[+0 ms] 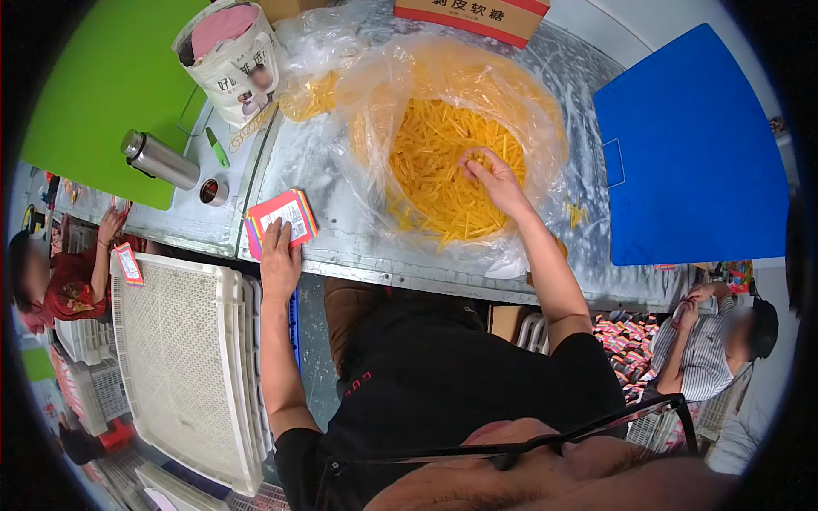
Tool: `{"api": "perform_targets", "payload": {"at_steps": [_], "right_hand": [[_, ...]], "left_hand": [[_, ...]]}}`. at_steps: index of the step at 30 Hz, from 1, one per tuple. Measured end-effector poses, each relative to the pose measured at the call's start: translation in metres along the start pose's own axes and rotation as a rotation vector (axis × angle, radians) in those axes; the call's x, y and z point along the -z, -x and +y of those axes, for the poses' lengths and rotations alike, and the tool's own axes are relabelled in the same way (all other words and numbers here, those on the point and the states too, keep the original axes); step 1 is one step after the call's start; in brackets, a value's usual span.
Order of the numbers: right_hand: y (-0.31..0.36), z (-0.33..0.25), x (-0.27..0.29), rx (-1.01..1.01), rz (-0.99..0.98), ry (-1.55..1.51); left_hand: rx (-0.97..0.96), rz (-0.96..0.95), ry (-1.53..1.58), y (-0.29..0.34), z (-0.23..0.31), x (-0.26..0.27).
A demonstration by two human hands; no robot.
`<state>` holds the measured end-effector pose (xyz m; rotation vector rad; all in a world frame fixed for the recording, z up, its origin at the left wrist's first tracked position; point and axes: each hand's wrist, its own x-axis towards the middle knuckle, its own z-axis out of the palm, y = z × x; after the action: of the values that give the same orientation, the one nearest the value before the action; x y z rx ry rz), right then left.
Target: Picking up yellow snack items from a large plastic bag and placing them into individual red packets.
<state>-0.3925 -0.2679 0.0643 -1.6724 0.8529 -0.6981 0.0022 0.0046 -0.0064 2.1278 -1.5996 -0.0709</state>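
Cards [296, 218] are stacked in a slightly fanned pile near the table's front edge, and the left hand [280, 247] is laid over them, its fingers stretched out and held close together on the top card. No yellow strip is seen lying on that card, so far as it is left uncovered. To the right, the yellow strips [447, 213] are heaped in a large plastic bag [368, 128], whose mouth is rolled wide. The right hand [496, 180] is lowered into the heap with thumb and fingertips drawn together; whether any strips are pinched cannot be told. A great many strips are left in the bag, so the sorting through them is judged to be far from done. Around this, at the far left, a seated co-worker [77, 277] is seen beside stacked white trays [179, 349]. A green board [94, 94], a steel flask [166, 162], a small cup [213, 192], a green cutter [216, 147] and a printed tote [239, 81] are set beyond the cards. Between the two hands, the way is partly blocked by the bag's crumpled side. A carton [477, 19] is placed behind it; farther right, loose strips [576, 213], a blue board [690, 162] and another co-worker [703, 349] are seen.
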Motion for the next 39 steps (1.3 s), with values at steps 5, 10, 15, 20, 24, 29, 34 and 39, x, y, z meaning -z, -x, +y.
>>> {"api": "perform_targets", "payload": {"at_steps": [5, 10, 15, 20, 24, 29, 34, 39], "right_hand": [[0.008, -0.013, -0.001, -0.14, -0.059, -0.213], [0.019, -0.005, -0.007, -0.159, -0.175, -0.626], [0.025, -0.004, -0.013, -0.159, -0.273, -0.756], [0.03, -0.001, -0.019, -0.24, -0.276, -0.793], [0.031, -0.007, -0.035, -0.353, -0.294, -0.73], [0.037, -0.017, -0.052, -0.414, -0.198, -0.586], [0.056, -0.024, -0.016, -0.357, -0.045, -0.639], [0.078, -0.012, 0.022, -0.273, 0.13, -0.384]], "left_hand": [[0.007, 0.009, 0.021, -0.001, 0.001, 0.001], [0.01, 0.033, 0.019, -0.002, -0.001, -0.001], [0.108, 0.074, 0.07, -0.005, 0.002, 0.001], [-0.012, 0.165, -0.114, -0.02, 0.049, 0.046], [-0.232, 0.0, 0.076, -0.03, 0.135, 0.093], [-0.422, -0.252, 0.359, -0.045, 0.213, 0.087], [-0.545, -0.309, 0.484, -0.057, 0.246, 0.052], [-0.58, -0.446, 0.648, -0.078, 0.282, 0.029]]}}
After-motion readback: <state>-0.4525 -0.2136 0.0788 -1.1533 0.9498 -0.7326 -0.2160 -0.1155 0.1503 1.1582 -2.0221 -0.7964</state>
